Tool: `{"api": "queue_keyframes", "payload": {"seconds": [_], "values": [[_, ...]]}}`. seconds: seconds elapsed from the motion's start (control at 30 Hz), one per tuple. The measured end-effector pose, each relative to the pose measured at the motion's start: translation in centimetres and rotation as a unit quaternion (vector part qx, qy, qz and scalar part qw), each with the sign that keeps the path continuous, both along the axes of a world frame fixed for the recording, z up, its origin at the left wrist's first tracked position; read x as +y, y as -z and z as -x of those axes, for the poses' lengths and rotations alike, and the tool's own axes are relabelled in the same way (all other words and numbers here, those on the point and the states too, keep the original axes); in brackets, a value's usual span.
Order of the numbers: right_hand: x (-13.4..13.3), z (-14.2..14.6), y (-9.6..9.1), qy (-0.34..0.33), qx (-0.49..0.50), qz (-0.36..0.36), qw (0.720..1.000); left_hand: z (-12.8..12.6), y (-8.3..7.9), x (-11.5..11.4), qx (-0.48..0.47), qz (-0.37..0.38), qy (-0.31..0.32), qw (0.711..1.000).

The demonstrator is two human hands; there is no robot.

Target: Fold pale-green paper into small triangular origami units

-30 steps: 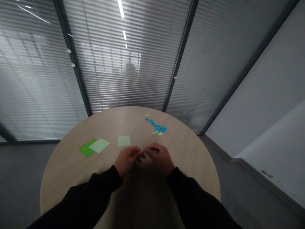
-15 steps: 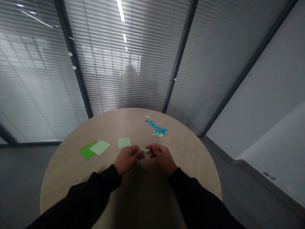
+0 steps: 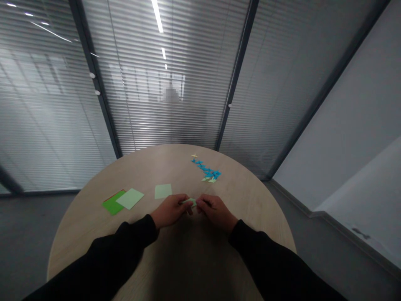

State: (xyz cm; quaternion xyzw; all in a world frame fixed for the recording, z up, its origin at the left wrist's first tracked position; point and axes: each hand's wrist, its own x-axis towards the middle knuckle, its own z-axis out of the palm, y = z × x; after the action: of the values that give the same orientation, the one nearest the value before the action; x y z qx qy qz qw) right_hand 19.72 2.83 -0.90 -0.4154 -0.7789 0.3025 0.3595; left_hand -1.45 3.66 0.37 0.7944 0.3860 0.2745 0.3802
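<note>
A small folded piece of pale green paper [image 3: 190, 202] is held between my two hands, just above the table. My left hand [image 3: 171, 209] pinches its left side, with the fingers curled around it. On its right edge, the fingertips of my right hand [image 3: 216, 212] are closed. Fingers hide part of the folds. Just behind my left hand lies a flat pale green square sheet [image 3: 163, 191]. Beyond my right hand sits a cluster of folded blue paper stars [image 3: 210, 172], with pale green folded pieces [image 3: 209, 180] at its near side.
The round wooden table [image 3: 147, 167] carries a pale green sheet [image 3: 130, 198] overlapping a bright green stack [image 3: 113, 204] at left. A yellow folded star [image 3: 194, 156] lies near the far edge. Glass panels with blinds [image 3: 169, 121] stand behind, and a white wall [image 3: 354, 159] at right.
The folded green paper has turned a little between my fingers. My right hand has shifted slightly to the right and its fingers have moved on the paper's edge. The view has tilted slightly.
</note>
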Motion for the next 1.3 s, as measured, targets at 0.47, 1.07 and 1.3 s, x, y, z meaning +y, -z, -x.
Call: {"api": "queue_keyframes", "payload": {"seconds": [0.47, 1.07, 1.3], "values": [[-0.4, 0.6, 0.0, -0.022, 0.013, 0.021, 0.999, 0.2, 0.4, -0.1, -0.02, 0.001, 0.001, 1.0], [-0.5, 0.6, 0.1, -0.021, 0.025, 0.037, 0.999, 0.7, 0.5, -0.5, -0.149, 0.083, -0.026, 0.985], [-0.8, 0.7, 0.1, -0.004, 0.025, 0.031, 0.999, 0.6, 0.5, -0.9, -0.163, 0.05, -0.032, 0.985]]}}
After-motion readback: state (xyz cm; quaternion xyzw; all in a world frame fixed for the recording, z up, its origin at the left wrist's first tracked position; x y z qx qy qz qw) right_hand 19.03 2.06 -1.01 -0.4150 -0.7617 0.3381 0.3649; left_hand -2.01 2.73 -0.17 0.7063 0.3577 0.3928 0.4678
